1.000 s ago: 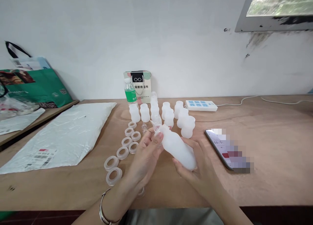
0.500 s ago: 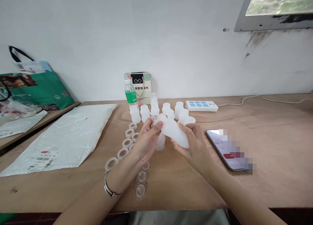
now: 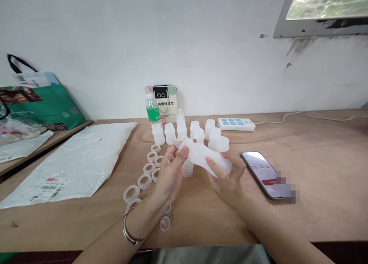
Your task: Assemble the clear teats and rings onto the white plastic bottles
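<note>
A translucent white plastic bottle (image 3: 205,156) lies tilted in mid-air between my hands, its neck to the left. My right hand (image 3: 230,179) is closed round its lower body. At the neck, my left hand (image 3: 174,164) pinches a small clear piece with a thin pointed end (image 3: 178,142) against the mouth. How far that piece sits on the neck is hidden by the fingers. Beyond my hands stand several similar white bottles (image 3: 170,133). Translucent rings (image 3: 144,181) lie in rows left of my left hand, and a clear round disc-like part (image 3: 165,224) lies below it.
A phone (image 3: 263,176) with a running timer lies on the right. A power strip (image 3: 236,124), a green-labelled water bottle (image 3: 153,110) and a paper bag (image 3: 168,103) are at the back. On the left are a white mailing pouch (image 3: 86,156) and a green bag (image 3: 54,107).
My right hand and the bottle's base have shifted slightly right and the bottle lies flatter. My left hand has moved a little left and down, still at the neck with the clear piece.
</note>
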Demonstrator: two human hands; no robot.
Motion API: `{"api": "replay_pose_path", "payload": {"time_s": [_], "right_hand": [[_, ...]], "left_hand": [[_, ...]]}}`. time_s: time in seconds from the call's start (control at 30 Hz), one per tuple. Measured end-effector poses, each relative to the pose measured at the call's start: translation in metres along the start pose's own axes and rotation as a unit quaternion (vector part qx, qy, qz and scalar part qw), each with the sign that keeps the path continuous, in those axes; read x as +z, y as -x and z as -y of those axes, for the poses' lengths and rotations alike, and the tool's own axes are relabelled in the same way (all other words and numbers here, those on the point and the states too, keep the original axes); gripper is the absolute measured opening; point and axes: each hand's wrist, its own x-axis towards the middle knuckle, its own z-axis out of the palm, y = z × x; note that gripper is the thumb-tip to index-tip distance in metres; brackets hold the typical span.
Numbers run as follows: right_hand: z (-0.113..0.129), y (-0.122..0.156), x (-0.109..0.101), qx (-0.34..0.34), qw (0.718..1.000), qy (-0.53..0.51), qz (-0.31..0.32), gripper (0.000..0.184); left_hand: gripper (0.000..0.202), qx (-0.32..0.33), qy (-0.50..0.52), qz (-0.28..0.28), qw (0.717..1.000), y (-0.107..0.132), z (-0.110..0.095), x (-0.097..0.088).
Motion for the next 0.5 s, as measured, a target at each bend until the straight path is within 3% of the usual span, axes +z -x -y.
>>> {"api": "replay_pose_path", "payload": {"time_s": [0.1, 0.33, 0.5], "right_hand": [[-0.003, 0.000, 0.000, -0.004, 1.000, -0.026, 0.003, 0.063], [-0.012, 0.000, -0.004, 0.091, 0.967, -0.200, 0.124, 0.057], [-0.015, 0.003, -0.003, 0.075, 0.962, -0.231, 0.124, 0.057]], "left_hand": [[0.028, -0.019, -0.050, 0.036, 0.998, -0.003, -0.010, -0.009], [0.034, -0.037, -0.242, 0.108, 0.964, -0.015, -0.041, -0.034], [0.035, -0.038, -0.300, 0.076, 0.950, -0.014, -0.042, -0.028]]}}
